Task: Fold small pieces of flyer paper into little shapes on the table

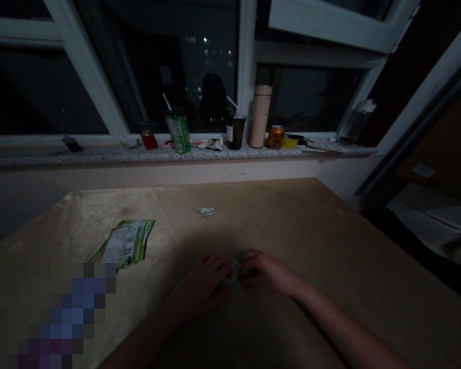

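Note:
On the wooden table (299, 225), my left hand (203, 287) and my right hand (263, 269) meet near the front middle. Both pinch a small folded piece of paper (234, 271) between their fingertips; it shows pale with green print. The fingers of both hands are curled round it. A tiny folded paper shape (207, 211) lies farther back on the table. A stack of green printed leaflets (125, 245) lies to the left of my left hand.
A stone window sill (100, 154) behind the table carries a green cup with a straw (177, 132), a dark cup (235, 131), a tall beige flask (260, 116), an orange can (275, 136) and a red jar (149, 139). The room is dim.

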`<state>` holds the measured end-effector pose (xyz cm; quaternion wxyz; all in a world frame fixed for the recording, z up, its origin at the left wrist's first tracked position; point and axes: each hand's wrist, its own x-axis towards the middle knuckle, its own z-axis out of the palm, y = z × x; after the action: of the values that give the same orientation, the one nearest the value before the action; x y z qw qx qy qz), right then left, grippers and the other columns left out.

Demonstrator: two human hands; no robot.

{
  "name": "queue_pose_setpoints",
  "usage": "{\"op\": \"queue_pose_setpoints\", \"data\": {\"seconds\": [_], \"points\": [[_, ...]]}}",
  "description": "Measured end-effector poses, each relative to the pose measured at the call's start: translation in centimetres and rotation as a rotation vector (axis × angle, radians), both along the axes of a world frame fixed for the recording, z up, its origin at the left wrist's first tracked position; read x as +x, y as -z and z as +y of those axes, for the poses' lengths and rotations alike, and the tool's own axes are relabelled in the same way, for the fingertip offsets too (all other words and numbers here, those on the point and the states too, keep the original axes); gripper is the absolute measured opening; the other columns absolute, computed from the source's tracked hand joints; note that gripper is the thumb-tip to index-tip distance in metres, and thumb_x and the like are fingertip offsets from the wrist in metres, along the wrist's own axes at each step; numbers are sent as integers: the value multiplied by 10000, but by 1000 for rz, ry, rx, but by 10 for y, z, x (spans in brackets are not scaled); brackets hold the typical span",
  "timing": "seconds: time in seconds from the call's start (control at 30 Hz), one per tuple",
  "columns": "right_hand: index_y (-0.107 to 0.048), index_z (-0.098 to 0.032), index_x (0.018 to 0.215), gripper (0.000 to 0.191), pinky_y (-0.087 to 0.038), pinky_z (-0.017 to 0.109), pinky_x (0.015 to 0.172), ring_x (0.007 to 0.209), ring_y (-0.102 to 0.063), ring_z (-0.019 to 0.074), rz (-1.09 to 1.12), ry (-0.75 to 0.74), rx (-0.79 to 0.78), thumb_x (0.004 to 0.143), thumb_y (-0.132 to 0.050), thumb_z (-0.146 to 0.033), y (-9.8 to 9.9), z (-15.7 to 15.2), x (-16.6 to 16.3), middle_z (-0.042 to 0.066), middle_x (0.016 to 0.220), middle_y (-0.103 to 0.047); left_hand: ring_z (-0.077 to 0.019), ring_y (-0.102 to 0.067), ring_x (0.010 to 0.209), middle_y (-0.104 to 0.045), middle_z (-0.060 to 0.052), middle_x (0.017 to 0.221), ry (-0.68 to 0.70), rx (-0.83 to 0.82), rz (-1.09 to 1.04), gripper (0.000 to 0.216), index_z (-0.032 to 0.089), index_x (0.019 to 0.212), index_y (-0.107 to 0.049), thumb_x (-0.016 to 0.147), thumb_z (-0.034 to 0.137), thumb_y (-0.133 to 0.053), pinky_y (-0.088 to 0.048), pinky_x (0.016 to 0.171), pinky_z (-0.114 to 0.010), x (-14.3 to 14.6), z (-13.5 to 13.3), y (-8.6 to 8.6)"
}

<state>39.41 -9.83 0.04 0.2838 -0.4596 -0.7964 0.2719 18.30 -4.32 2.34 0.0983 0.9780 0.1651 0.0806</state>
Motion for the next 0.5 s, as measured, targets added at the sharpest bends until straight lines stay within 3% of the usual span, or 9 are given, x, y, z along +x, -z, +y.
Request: {"op": "queue_pose_setpoints", "data": {"seconds": [0.1, 0.2, 0.33, 0.5], "points": [[-694, -184, 803, 41, -425, 221, 706, 810, -583, 147, -82, -41, 66, 800, -660, -161, -2, 0, 0, 21, 818, -628, -240, -534, 969, -594, -43, 1032, 22, 62, 34, 246, 222, 1129, -537, 888, 268, -541, -356, 884, -404, 0, 1, 1], [-688, -188, 808, 105, -412, 265, 768, 831, -582, 173, -305, -55, 165, 846, -595, -160, -8, -5, -6, 39, 831, -662, -252, -541, 965, -603, -65, 1053, 54, 194, 89, 257, 206, 1165, -520, 923, 293, -516, -371, 873, -403, 3, 3, 5], [-683, -145, 804, 218, -406, 314, 717, 765, -592, 204, -630, -14, 257, 880, -486, -90, -13, -14, -20, 78, 793, -680, -223, -574, 907, -630, -49, 994, 128, 301, 100, 122, 194, 1036, -572, 948, 208, -488, -401, 829, -349, 5, 6, 12], [-678, -132, 825, 217, -415, 320, 708, 795, -607, 211, -783, -70, 287, 874, -477, -68, -20, -18, -27, 75, 821, -686, -194, -600, 798, -652, -36, 884, 168, 374, 53, 140, 161, 982, -587, 930, 101, -471, -432, 700, -303, 2, 6, 14]]}}
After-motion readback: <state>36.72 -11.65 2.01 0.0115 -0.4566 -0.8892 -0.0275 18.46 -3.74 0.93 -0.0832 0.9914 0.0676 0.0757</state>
